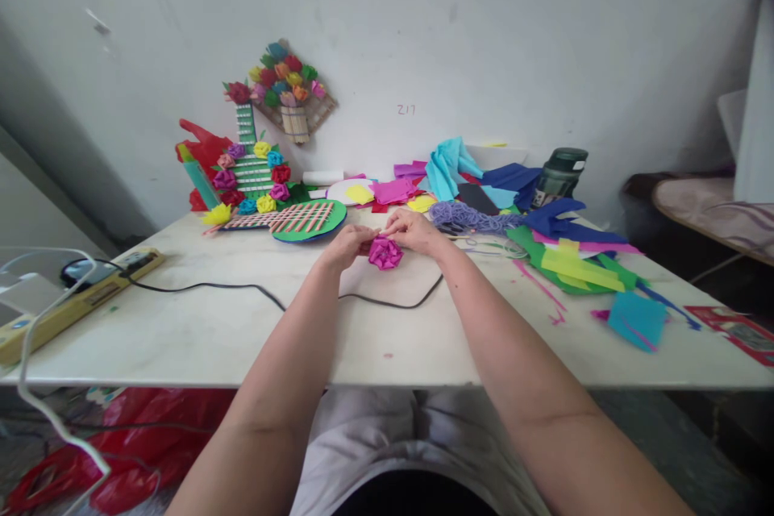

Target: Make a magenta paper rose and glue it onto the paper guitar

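Note:
A magenta paper flower (385, 253) is held between my two hands just above the middle of the white table. My left hand (352, 245) is closed on its left side, with the fingertips at the back of the bloom. From the upper right, my right hand (414, 229) pinches behind the flower, its fingertips close to those of the left. What lies between the fingertips is partly hidden. Beyond my left hand lies a green guitar-shaped board (309, 219) with pinkish sticks in a lattice.
Paper flowers surround a striped guitar-shaped craft (252, 169) at the back left. Lilac yarn (468, 217), coloured paper (580, 268) and a dark bottle (560, 176) are at the right. A black cord (211, 285) crosses the table from the yellow power strip (90, 302).

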Action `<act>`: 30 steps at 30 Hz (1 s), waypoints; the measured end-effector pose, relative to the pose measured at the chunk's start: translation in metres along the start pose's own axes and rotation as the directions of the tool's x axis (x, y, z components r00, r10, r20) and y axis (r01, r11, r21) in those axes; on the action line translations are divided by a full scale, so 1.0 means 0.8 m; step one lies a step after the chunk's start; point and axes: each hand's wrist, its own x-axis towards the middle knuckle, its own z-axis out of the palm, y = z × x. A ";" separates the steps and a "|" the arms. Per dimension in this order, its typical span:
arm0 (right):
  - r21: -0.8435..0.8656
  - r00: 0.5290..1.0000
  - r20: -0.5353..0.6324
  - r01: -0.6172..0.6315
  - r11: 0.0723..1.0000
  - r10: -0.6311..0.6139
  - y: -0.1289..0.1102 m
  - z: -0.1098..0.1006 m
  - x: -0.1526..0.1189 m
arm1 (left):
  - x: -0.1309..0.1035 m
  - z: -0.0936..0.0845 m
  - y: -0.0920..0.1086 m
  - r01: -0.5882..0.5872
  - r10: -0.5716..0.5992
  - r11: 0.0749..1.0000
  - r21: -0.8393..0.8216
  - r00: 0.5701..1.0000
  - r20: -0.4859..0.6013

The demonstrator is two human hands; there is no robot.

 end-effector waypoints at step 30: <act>-0.247 0.994 0.042 -0.089 0.965 0.102 -0.011 -0.017 -0.008 | -0.001 -0.007 -0.001 0.013 -0.013 0.999 -0.045 1.000 0.001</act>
